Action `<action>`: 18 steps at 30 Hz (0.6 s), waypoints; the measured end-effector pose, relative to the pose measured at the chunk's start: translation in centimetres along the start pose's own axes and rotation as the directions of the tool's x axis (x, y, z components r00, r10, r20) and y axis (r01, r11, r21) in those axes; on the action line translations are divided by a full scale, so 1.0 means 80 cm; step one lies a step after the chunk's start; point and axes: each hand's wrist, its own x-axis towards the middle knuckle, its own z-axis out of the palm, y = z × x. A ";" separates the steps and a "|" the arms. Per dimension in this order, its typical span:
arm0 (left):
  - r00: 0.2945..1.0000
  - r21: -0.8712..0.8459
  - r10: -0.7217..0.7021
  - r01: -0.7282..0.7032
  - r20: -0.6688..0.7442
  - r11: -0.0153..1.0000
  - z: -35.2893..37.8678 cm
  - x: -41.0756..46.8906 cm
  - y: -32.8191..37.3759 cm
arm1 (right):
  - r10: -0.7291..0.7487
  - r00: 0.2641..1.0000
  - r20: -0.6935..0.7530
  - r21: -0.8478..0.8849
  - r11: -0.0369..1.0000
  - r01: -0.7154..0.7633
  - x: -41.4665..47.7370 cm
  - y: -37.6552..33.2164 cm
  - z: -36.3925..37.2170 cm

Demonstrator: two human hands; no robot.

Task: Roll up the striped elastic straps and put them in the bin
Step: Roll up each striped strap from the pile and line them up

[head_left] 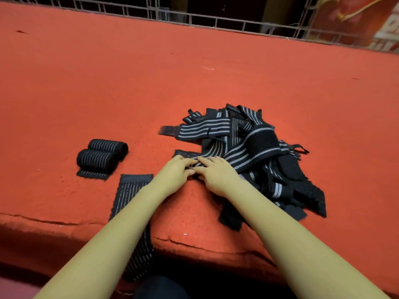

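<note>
Side by side and touching at the near-left edge of the pile of striped straps (pixel 248 145): left hand (pixel 174 172) with fingers curled down onto the end of one strap (pixel 185 153), right hand (pixel 217 174) with flatter fingers pressed on the same strap, anything beneath the palms hidden. Black with grey stripes throughout, tangled in a loose heap at mid-table, with two rolled straps (pixel 101 155) lying together well to the left and a flat strap (pixel 131 190) draped over the near edge under the left forearm. Beyond the heap, open red table (pixel 194 72) up to a wire grid (pixel 216 21) along the far edge.
</note>
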 end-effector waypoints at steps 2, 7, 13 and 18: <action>1.000 -0.016 0.009 -0.009 -0.002 1.000 -0.005 -0.004 0.004 | -0.044 0.999 -0.007 0.148 0.988 0.045 -0.003 0.006 -0.004; 0.995 0.065 0.020 -0.013 -0.103 0.998 -0.033 -0.011 0.022 | 0.005 0.980 -0.198 0.724 0.675 0.143 -0.041 0.015 -0.036; 0.940 -0.012 0.174 -0.185 -0.292 0.983 -0.048 -0.001 0.119 | 0.189 0.930 -0.315 0.882 0.421 0.212 -0.099 0.072 -0.072; 0.906 0.036 0.383 -0.383 -0.180 0.923 0.003 0.013 0.208 | 0.466 0.826 -0.319 0.852 0.523 0.034 -0.155 0.174 -0.051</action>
